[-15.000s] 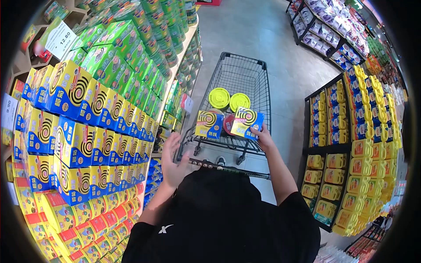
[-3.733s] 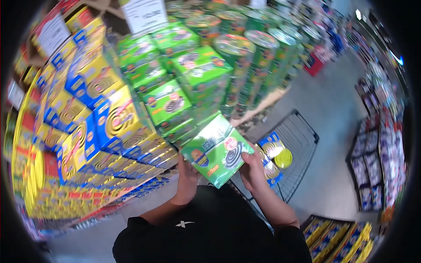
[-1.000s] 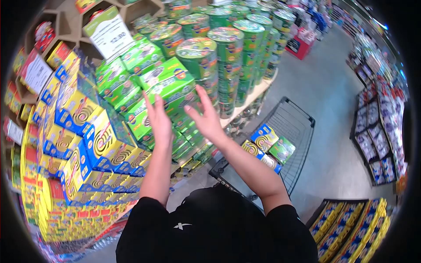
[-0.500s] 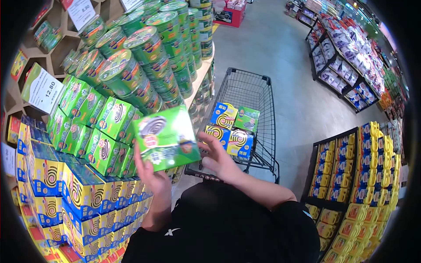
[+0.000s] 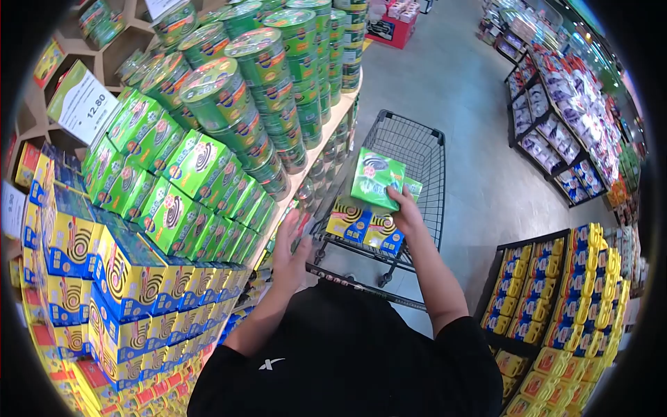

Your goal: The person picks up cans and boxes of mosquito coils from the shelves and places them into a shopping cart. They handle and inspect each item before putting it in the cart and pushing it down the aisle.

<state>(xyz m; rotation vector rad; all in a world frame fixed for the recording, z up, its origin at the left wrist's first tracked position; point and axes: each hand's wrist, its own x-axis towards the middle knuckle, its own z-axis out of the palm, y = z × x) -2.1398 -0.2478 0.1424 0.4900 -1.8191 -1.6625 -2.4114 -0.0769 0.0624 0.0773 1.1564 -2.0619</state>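
My right hand [image 5: 407, 210] grips the right edge of a green mosquito coil box [image 5: 376, 179] and holds it above the shopping cart [image 5: 435, 156]. Blue-and-yellow mosquito coil boxes [image 5: 383, 231] lie in the cart, partly covered by the held box. Behind my fingers a bit of another green box [image 5: 413, 186] shows in the cart. My left hand [image 5: 290, 256] is empty, fingers apart, between the shelf display and the cart. Closest to it on the left are stacked green mosquito coil boxes [image 5: 182, 208].
Green cylindrical tubs [image 5: 260, 76] rise in stacks at the upper left, above blue-and-yellow boxes [image 5: 132, 278]. A price sign [image 5: 87, 104] reads 12.80. On the right stand a rack of yellow-handled packs [image 5: 538, 278] and a shelf of bagged goods [image 5: 556, 125]. Grey floor [image 5: 472, 174] runs between.
The green box has gone from between both hands at the display to over the cart, now in my right hand alone. My left hand has let go of it and opened.
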